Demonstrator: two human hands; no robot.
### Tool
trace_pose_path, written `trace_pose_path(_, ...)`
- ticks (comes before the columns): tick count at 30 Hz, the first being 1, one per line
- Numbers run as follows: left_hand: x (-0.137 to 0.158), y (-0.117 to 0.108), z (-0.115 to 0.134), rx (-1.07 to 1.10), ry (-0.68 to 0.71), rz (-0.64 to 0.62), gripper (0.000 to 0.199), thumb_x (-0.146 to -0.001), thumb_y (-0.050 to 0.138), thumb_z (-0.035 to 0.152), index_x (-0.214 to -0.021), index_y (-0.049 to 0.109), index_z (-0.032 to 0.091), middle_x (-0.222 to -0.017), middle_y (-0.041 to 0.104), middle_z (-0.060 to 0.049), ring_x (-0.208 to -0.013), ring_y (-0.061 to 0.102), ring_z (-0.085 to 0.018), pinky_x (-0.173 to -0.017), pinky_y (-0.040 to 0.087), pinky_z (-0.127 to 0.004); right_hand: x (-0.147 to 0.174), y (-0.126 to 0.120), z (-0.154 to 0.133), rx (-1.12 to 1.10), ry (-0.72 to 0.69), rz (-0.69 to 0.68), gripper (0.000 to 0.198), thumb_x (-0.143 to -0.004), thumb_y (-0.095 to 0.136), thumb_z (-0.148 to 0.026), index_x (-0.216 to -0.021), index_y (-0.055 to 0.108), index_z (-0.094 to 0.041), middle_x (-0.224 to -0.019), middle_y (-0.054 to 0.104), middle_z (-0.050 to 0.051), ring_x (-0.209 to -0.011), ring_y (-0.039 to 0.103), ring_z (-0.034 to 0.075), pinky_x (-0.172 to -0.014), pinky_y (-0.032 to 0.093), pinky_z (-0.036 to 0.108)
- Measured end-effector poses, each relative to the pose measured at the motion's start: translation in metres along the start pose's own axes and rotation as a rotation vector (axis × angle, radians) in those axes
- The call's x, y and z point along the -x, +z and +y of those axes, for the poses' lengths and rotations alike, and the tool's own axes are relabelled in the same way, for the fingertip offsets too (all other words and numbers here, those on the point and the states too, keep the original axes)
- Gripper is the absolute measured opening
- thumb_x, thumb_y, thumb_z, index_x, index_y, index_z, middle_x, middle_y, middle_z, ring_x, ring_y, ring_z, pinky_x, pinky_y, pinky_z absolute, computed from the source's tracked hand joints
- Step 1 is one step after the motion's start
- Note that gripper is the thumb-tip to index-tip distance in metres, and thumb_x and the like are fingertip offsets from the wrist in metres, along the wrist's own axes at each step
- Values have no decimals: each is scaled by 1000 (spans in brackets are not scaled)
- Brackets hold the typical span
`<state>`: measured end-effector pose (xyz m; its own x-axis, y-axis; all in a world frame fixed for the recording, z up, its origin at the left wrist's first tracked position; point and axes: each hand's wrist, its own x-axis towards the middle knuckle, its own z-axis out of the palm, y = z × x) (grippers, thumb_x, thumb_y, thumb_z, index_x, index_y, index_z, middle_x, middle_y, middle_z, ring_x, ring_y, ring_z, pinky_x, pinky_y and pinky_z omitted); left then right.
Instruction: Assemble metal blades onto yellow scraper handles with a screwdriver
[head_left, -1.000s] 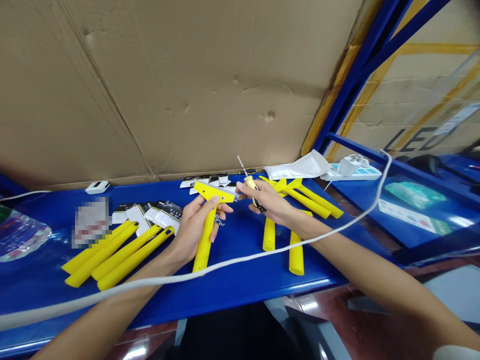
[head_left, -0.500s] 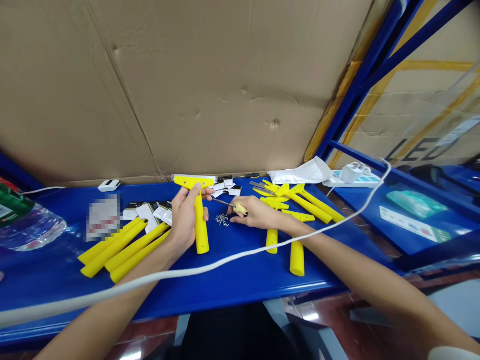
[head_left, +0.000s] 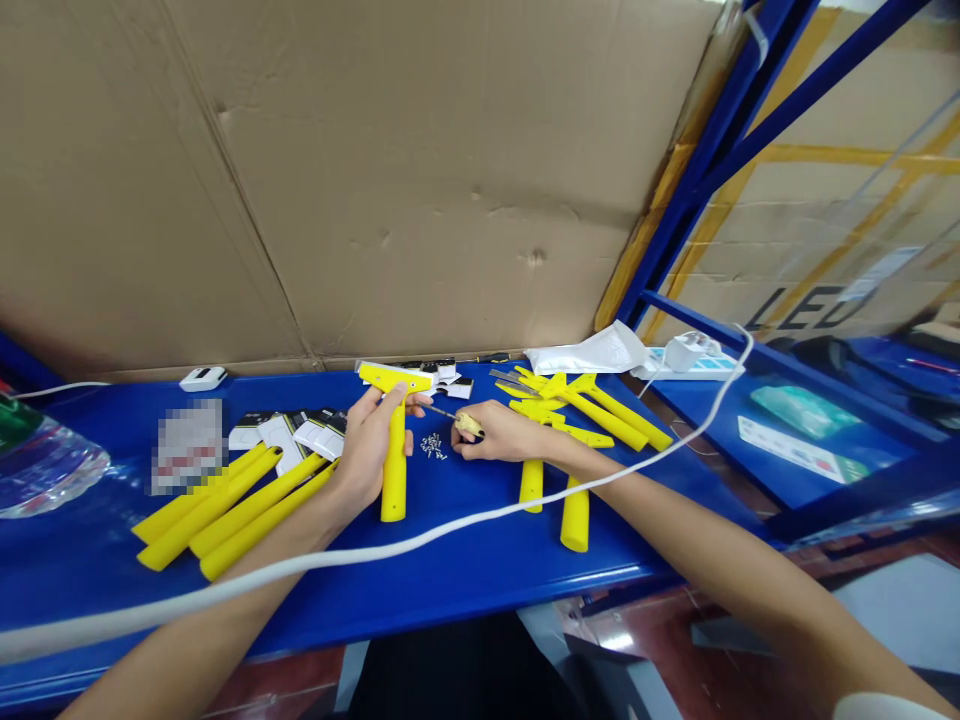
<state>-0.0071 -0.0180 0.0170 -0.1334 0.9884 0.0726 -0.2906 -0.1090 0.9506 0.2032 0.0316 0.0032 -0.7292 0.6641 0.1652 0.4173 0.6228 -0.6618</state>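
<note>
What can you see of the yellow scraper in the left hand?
The yellow scraper looks like moulded plastic: a long rounded handle and a flat, wide T-shaped head with a small dark hole in its face. The left hand grips the upper handle and holds it nearly upright, head up, butt end low over the blue bench. The screwdriver in the right hand points at its head; whether they touch is unclear.
</note>
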Motion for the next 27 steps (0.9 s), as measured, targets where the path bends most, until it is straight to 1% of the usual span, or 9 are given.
trace_pose_path(4,-1,0,-2,-16,-53,-23,25,-90,77,34,-102,66,15,-103,78,-13,-82,68,-19,-37,42,-19,9,-7,-1,-54,3,10,9,-85,72,-16,-79,67,-20,-83,74,-1,-74,64,15,-72,45,28)
trace_pose_path(5,0,0,-2,-26,-71,-36,23,-92,76,33,-101,66,15,-102,78,-13,-82,68,-19,-36,42,-18,11,-9,-2,-96,2,36,15,-87,73,-20,-76,63,-20,-85,75,-1,-74,63,15,-71,45,29)
trace_pose_path(7,1,0,-2,-49,-115,-82,20,-94,74,31,-102,67,14,-101,78,-13,-81,68,-19,-36,42,-18,14,-15,-3,-226,-6,150,33,-88,76,-29,-70,50,-22,-89,77,1,-75,62,15,-71,46,30)
trace_pose_path(10,6,3,-2,-76,-197,-191,19,-96,73,30,-103,68,13,-101,77,-14,-78,67,-17,-35,41,-17,15,-23,-8,-447,-2,395,53,-84,85,-37,-67,36,-24,-95,78,4,-78,63,15,-74,47,32)
trace_pose_path(12,9,5,-3,-87,-247,-256,18,-96,73,30,-102,67,14,-99,77,-14,-74,66,-17,-35,40,-17,15,-26,-13,-537,18,508,57,-82,87,-39,-67,35,-24,-95,78,4,-80,64,16,-70,47,32)
trace_pose_path(14,13,7,-5,-107,-278,-300,21,-97,74,34,-99,67,14,-96,77,-14,-69,64,-15,-34,39,-16,16,-27,-17,-607,22,560,57,-82,88,-41,-68,36,-24,-94,77,5,-81,65,17,-66,45,31)
trace_pose_path(20,23,12,-10,-184,-319,-424,28,-97,76,42,-101,68,15,-97,77,-14,-73,67,-18,-33,42,-17,18,-23,-22,-602,87,556,58,-79,89,-42,-66,36,-24,-96,78,5,-76,62,16,-60,43,30)
trace_pose_path(25,31,17,-8,-202,-364,-466,30,-97,75,44,-99,67,15,-89,77,-11,-56,61,-13,-32,39,-17,17,-13,-22,-525,49,459,55,-79,88,-35,-65,36,-23,-90,78,4,-76,62,16,-70,46,33)
trace_pose_path(27,33,19,-8,-198,-372,-486,32,-96,76,45,-102,67,15,-88,77,-11,-54,62,-13,-32,40,-17,17,-8,-23,-460,62,432,53,-80,86,-34,-65,36,-24,-89,78,3,-71,59,15,-67,44,33)
